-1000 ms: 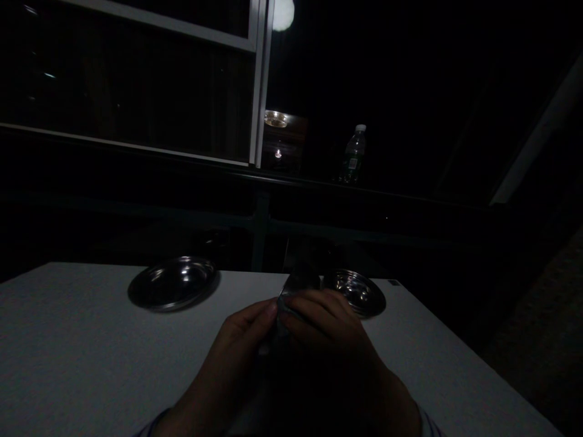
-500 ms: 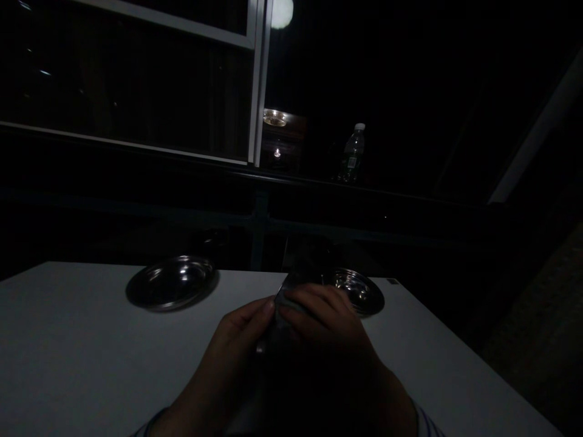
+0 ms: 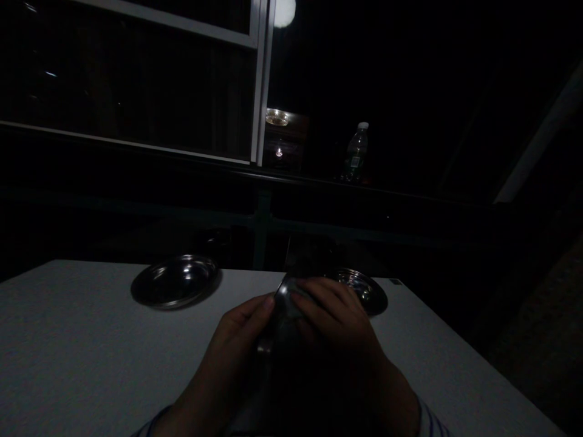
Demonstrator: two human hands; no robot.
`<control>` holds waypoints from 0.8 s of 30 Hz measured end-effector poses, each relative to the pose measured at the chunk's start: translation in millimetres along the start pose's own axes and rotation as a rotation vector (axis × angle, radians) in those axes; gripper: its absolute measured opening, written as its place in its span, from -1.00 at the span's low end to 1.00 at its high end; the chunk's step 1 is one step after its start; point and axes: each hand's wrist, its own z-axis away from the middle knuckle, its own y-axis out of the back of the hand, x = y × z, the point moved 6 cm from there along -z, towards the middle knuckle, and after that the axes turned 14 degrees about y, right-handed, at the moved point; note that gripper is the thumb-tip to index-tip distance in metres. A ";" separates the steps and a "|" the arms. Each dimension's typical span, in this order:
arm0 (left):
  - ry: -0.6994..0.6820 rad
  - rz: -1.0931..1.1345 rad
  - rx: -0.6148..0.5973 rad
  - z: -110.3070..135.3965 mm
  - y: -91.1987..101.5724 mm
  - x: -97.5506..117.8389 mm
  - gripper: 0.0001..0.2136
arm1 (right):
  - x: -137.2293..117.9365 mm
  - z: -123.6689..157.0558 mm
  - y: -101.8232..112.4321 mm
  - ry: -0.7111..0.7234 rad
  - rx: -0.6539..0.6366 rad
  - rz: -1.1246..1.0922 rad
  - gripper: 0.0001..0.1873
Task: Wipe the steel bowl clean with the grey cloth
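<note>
Between my two hands is a dark, shiny metal plate (image 3: 283,297), tilted up, most of it lost in shadow. My left hand (image 3: 237,334) is closed on its left edge, thumb on top. Bent over its upper face is my right hand (image 3: 339,315), fingers pressing a small greyish cloth (image 3: 299,294) against the metal; whether it is cloth or sponge is hard to make out. Behind my right hand stands a steel plate (image 3: 367,291), partly hidden by the fingers. Another steel plate (image 3: 175,282) lies farther left.
The white table (image 3: 91,346) ends just behind the plates. Beyond it, a clear bottle with a white cap (image 3: 356,155) stands on a dark ledge by the window frame (image 3: 262,85). The surroundings are very dark.
My right hand and the cloth have slid slightly up and to the right over the held plate, baring a bright patch of metal. My left hand keeps its grip.
</note>
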 end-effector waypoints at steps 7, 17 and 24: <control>-0.008 0.044 0.022 1.4 1.6 3.2 -0.75 | -4.0 1.2 -1.8 0.044 -0.010 -0.060 -0.75; -0.007 0.049 -0.002 0.5 1.1 2.3 -0.78 | 9.8 7.0 2.4 -0.107 0.053 0.002 -0.71; -0.014 0.121 0.008 1.5 5.0 4.4 -0.87 | -23.0 2.0 -8.0 0.171 0.036 -0.056 -0.79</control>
